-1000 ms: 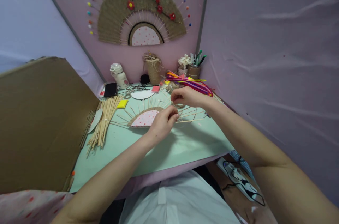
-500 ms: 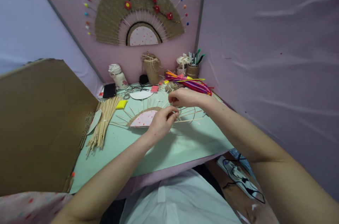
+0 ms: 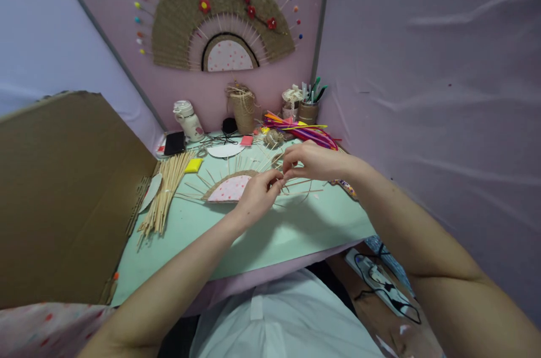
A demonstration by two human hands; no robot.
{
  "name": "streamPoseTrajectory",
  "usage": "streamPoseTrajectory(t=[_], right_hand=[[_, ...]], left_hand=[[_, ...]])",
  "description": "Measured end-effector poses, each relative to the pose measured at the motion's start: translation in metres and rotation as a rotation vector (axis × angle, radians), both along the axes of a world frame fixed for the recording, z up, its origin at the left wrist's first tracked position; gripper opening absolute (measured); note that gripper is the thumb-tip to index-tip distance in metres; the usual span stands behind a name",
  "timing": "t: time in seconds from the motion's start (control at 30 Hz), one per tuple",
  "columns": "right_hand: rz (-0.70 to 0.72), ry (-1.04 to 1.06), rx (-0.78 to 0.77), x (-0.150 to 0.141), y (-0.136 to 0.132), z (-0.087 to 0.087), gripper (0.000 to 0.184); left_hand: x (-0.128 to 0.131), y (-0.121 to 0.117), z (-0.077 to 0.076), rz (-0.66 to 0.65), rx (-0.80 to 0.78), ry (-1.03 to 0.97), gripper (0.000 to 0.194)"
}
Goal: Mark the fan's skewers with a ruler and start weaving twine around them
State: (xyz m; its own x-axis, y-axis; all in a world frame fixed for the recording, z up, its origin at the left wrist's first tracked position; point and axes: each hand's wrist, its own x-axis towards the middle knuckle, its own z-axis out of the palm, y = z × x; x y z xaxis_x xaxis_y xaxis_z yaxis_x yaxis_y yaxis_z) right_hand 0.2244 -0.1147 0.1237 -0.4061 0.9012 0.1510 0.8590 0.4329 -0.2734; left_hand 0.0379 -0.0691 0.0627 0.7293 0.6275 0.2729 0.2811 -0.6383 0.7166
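Observation:
A half-round fan frame [image 3: 230,189] with pink-dotted white cloth, a brown rim and thin wooden sticks fanning outward lies on the table. My left hand [image 3: 262,188] reaches over its right side, thumb and forefinger pinched on thin twine by the sticks. Touching or nearly touching those fingertips, my right hand [image 3: 310,162] is also closed in a pinch on the twine. A loose loop of twine [image 3: 307,195] curves below the right hand, across the right-hand sticks. The exact point of grip is hidden by the fingers.
A bundle of wooden sticks [image 3: 167,194] lies left, beside a cardboard panel [image 3: 71,200]. Behind are a yellow packet [image 3: 193,165], a white bottle [image 3: 189,121], a twine-wrapped cup [image 3: 244,113], a twine ball [image 3: 274,139] and pipe cleaners [image 3: 304,133]. A finished fan [image 3: 224,14] hangs on the wall.
My right hand has shifted right and slightly down, from above the left fingertips to beside them, uncovering the twine ball. My left hand stays nearly in place over the fan frame.

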Motion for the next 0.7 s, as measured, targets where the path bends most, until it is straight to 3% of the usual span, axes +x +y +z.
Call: streamPoseTrajectory(t=[0.23,0.7], right_hand=[[-0.043,-0.035,-0.025,-0.011,-0.005,-0.005,0.013],[-0.035,0.05,0.201,0.004,-0.041,-0.014,0.019]], left_hand=[[-0.001,0.002,-0.003,0.017,0.031,0.049,0.017],[-0.002,0.001,0.002,0.063,0.006,0.06,0.022]])
